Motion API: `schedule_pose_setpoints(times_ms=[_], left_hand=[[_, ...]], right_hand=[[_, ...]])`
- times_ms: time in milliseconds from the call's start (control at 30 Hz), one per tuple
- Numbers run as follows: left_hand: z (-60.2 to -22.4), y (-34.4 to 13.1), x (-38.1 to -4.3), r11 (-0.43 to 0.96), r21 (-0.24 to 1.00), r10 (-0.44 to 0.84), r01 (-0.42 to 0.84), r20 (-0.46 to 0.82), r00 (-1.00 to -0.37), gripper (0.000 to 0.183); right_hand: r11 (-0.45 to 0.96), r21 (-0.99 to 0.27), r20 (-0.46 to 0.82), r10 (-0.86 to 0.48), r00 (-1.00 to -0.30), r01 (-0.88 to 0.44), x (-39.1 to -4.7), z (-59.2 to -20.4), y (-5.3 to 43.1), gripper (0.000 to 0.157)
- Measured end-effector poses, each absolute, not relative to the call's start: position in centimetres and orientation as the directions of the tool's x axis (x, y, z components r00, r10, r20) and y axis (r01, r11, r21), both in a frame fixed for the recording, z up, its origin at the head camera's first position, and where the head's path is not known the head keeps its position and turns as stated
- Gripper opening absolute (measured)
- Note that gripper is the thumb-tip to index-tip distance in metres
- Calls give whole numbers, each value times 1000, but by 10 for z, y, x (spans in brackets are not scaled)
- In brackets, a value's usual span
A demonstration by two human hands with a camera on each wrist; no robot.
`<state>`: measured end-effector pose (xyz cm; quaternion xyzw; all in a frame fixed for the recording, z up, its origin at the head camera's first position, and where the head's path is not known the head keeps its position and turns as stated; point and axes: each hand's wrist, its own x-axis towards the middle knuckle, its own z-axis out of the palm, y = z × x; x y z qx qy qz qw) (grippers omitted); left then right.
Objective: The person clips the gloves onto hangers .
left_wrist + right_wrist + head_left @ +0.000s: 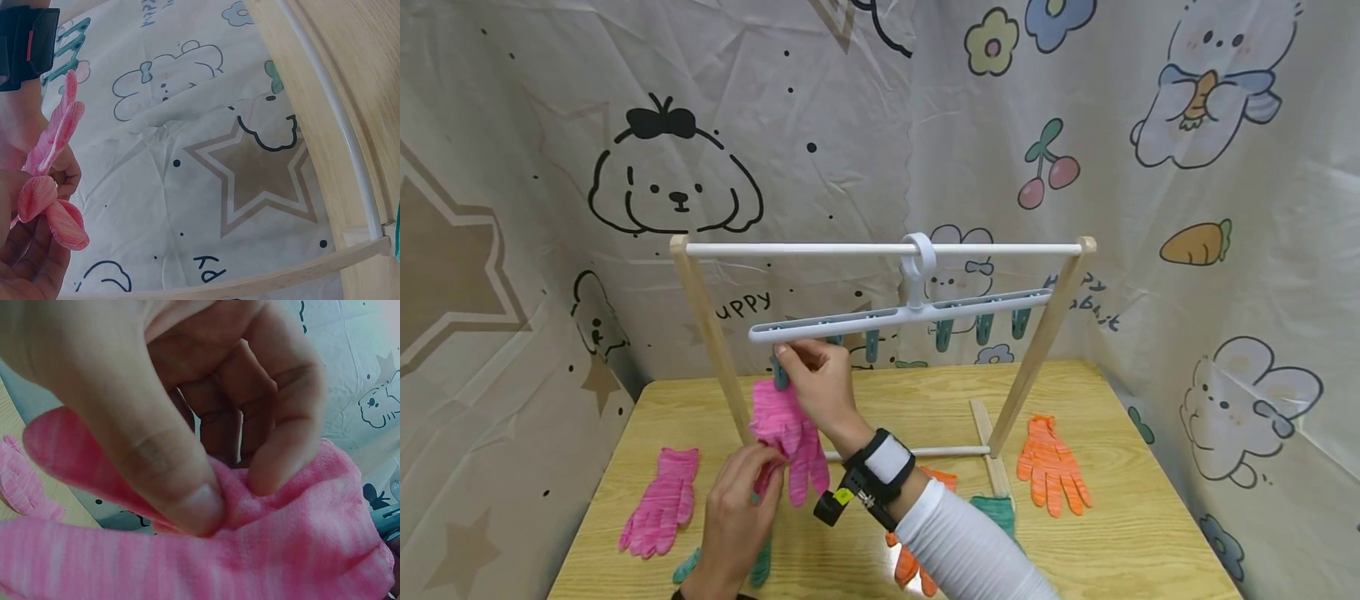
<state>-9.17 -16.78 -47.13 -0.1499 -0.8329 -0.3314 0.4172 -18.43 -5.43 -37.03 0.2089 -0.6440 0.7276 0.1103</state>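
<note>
My left hand pinches a pink knit glove between thumb and forefinger; the right wrist view shows this pinch close up. The glove hangs fingers down, cuff up. My right hand holds a teal clip at the left end of a white clip hanger, thumb on the clip's upper part. The clip's lower end meets the cuff; whether it bites the cloth I cannot tell. Only a sliver of the right fingers shows in the right wrist view.
The hanger hooks over a white rod on a wooden stand, tilted left end down. Several other teal clips hang along it. On the table lie a pink glove, an orange glove, and partly hidden orange and teal gloves.
</note>
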Motion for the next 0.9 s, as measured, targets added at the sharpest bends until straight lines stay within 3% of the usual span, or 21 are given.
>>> schedule_pose_setpoints(times_ms=[700,900], left_hand=[[-469,-167,-94,731,411,-19,545,811,-585,30],[-468,-167,-92,731,433,-12,527,781,-625,26]], right_hand=[[-169,-885,453,-97,-886,-434,-185,-372,-57,24],[-186,-887,445,-94,-891,-424,-187,-376,-56,24]])
